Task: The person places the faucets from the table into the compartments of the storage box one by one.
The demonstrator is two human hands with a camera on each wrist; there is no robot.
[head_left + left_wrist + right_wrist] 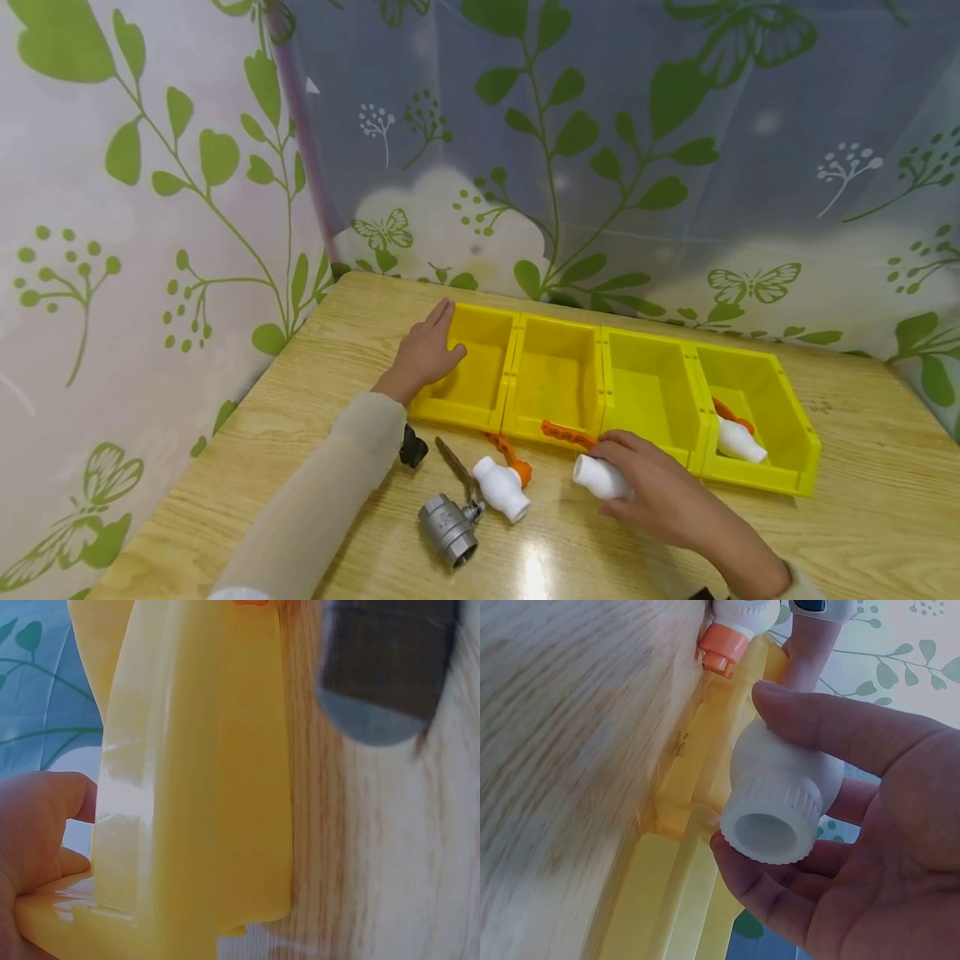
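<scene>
Back cloth (427,50) and side cloth (60,192) around a wooden desk (330,358)
Blue-grey with pale cloud shapes behind, whitish at the left, they meet in an upright corner; both carry green leaves (219,157) and butterflies (753,285). The desk is light and grained, with a bright glare (535,571) in front.

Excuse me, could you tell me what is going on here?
A person's right hand holds an orange-handled white valve near the yellow bins, while the left hand grips the leftmost bin. Another white valve and a metal valve lie on the table; a third white valve sits in the rightmost bin.
</scene>
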